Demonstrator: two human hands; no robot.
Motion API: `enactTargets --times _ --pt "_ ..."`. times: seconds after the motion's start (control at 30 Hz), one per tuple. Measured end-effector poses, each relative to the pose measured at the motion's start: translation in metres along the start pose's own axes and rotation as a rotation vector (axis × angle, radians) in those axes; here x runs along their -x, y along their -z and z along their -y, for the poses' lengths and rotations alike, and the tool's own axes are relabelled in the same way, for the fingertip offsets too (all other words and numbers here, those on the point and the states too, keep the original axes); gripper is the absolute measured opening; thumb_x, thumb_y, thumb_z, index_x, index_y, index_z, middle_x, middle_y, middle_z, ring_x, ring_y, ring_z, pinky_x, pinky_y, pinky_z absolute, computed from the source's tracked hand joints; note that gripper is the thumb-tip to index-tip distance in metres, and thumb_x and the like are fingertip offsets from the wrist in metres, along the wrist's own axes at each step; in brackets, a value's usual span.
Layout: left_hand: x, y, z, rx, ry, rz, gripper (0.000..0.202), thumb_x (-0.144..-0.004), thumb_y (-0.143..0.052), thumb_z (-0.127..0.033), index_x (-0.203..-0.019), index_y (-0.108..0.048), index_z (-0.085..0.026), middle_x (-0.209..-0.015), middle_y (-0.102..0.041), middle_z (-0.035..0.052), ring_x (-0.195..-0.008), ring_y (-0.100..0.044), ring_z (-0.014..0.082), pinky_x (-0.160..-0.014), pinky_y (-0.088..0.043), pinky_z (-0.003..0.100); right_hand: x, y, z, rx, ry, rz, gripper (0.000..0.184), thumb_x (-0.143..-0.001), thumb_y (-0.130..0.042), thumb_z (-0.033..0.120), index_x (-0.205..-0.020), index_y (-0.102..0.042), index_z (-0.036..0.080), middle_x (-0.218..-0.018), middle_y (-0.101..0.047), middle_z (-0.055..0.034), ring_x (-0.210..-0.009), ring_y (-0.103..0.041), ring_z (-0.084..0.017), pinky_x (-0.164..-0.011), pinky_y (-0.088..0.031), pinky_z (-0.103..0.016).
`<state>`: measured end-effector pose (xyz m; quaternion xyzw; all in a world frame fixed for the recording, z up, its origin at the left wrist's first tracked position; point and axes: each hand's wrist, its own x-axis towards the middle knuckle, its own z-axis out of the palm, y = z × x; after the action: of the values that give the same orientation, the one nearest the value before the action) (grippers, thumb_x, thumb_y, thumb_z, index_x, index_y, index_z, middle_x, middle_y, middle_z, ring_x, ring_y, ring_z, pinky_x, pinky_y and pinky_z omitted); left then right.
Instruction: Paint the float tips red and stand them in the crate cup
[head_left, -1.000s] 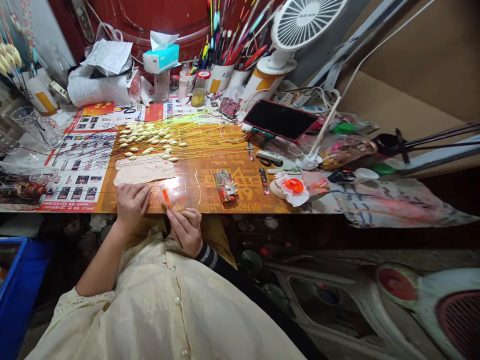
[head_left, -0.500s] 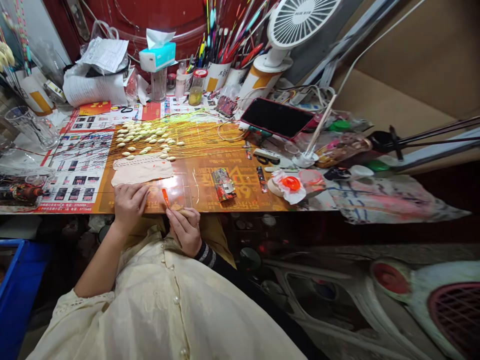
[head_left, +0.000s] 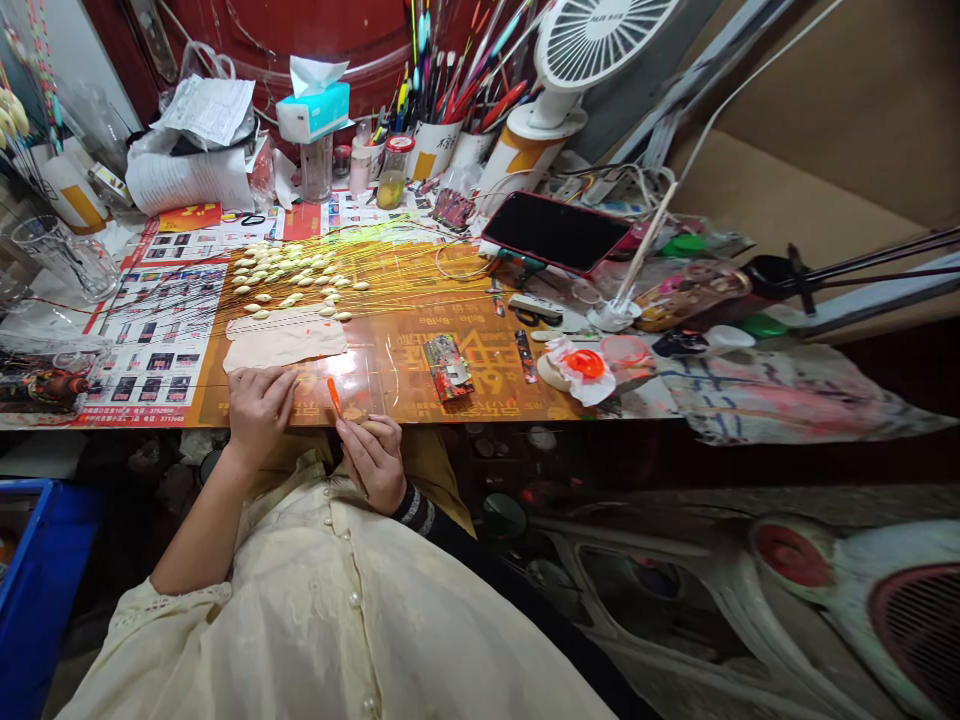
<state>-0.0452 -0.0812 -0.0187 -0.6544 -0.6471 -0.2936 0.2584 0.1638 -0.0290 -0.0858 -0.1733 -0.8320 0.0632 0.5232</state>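
My right hand [head_left: 375, 458] is at the table's front edge, fingers pinched round a thin brush whose orange tip [head_left: 333, 394] points up and away over the glossy orange table mat [head_left: 405, 345]. My left hand [head_left: 259, 407] rests on the mat just left of it, fingers curled; whether it holds anything I cannot make out. Beyond the left hand lies a pale cloth [head_left: 283, 342] with orange smears. Behind that lies a row of several cream fishing floats [head_left: 294, 277] on thin yellow stems.
A small patterned box [head_left: 447, 366] and an orange paint lid on tissue [head_left: 583, 364] lie to the right. A dark phone [head_left: 556, 231], a white fan [head_left: 592, 45], cups of brushes [head_left: 442, 140] and a tissue box [head_left: 313, 108] stand behind. A blue crate [head_left: 37, 580] is at the lower left.
Nothing much: both hands stay at the table's front edge, and the view has shifted slightly.
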Motion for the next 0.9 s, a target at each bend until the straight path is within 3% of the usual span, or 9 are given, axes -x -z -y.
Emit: enactTargets --times 0.23,0.67,0.9 --pt "0.004 0.002 0.001 0.0 0.027 0.023 0.021 -0.094 -0.058 -0.022 -0.112 -0.068 -0.022 -0.105 -0.073 0.0066 -0.094 -0.06 0.0214 -0.089 -0.038 0.041 0.001 -0.001 0.001 -0.042 0.038 0.009 0.059 -0.091 -0.056 0.013 -0.148 -0.043 0.023 -0.114 -0.071 -0.0057 -0.102 -0.057 -0.019 -0.104 -0.046 -0.044" --pt "0.005 0.004 -0.001 0.016 0.045 0.046 0.023 -0.094 -0.056 -0.023 -0.114 -0.068 -0.023 -0.105 -0.072 0.0074 -0.094 -0.061 0.0214 -0.089 -0.038 0.041 -0.001 -0.014 0.008 0.033 0.041 0.137 0.051 -0.096 -0.051 0.019 -0.147 -0.046 0.023 -0.124 -0.069 -0.0071 -0.109 -0.053 -0.019 -0.108 -0.041 -0.044" --pt "0.006 0.003 -0.001 0.037 0.069 0.062 0.024 -0.095 -0.055 -0.024 -0.114 -0.068 -0.023 -0.106 -0.072 0.0077 -0.095 -0.061 0.0218 -0.091 -0.037 0.042 -0.003 -0.014 0.009 0.008 0.05 0.094 0.06 -0.093 -0.054 0.013 -0.151 -0.039 0.021 -0.119 -0.07 -0.007 -0.108 -0.053 -0.019 -0.108 -0.042 -0.043"
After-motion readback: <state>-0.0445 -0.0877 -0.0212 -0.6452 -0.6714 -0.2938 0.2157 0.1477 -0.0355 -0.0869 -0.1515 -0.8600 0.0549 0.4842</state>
